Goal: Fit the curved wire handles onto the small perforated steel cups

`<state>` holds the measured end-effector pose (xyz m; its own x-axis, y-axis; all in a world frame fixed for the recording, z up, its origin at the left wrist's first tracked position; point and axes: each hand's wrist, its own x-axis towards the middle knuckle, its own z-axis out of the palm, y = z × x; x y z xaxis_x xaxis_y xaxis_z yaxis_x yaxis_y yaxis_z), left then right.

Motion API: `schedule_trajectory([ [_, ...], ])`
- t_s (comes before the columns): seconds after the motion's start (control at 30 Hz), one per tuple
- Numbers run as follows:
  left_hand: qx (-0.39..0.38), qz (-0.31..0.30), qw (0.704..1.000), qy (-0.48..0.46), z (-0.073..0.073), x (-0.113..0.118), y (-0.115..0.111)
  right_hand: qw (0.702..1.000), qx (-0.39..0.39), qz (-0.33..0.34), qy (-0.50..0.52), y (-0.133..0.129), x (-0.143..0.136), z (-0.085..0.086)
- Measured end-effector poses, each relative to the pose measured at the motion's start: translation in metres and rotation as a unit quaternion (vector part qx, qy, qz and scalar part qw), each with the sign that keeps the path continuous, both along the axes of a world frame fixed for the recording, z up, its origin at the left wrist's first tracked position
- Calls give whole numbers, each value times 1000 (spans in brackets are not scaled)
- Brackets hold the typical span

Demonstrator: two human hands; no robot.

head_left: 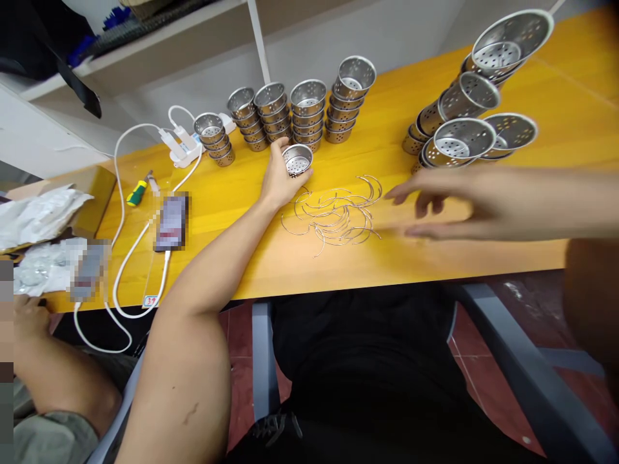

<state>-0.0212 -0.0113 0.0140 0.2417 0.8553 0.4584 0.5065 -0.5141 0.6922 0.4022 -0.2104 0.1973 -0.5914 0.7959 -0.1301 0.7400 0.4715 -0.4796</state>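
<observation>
My left hand is wrapped round a small perforated metal cup, its open mouth facing up. To the right, my right hand hovers over the table, slightly blurred, with fingers apart and nothing visible between them. Between the hands lies a loose pile of thin curved metal wires. Behind my left hand stand several stacks of perforated cups. Larger stacked cups lean just beyond my right hand, which partly hides their lower parts.
A power strip with white cables, a green and yellow tool and a phone lie left on the yellow table. Farther left are plastic bags and another person's arm. A shelf runs behind.
</observation>
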Motion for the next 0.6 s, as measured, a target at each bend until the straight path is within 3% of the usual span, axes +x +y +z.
schedule_trajectory([
  [0.07, 0, -3, 1000, 7, -1, -1, 0, 995, -72, 71, -22, 3, -28, -24],
  [0.27, -7, -9, 1000, -5, 1, 1, -5, 995, 9, 83, -52, 41, -67, -61],
  [0.37, -14, -2, 1000, -14, 3, 5, -8, 989, 72, 123, -30, 64, -81, -70],
  [0.47, -15, -4, 1000, -11, 2, 6, -8, 984, 88, 150, -43, 77, -101, -71],
  [0.6, -15, -2, 1000, 8, 0, 6, -8, 985, 86, 131, -73, 81, -125, -66],
])
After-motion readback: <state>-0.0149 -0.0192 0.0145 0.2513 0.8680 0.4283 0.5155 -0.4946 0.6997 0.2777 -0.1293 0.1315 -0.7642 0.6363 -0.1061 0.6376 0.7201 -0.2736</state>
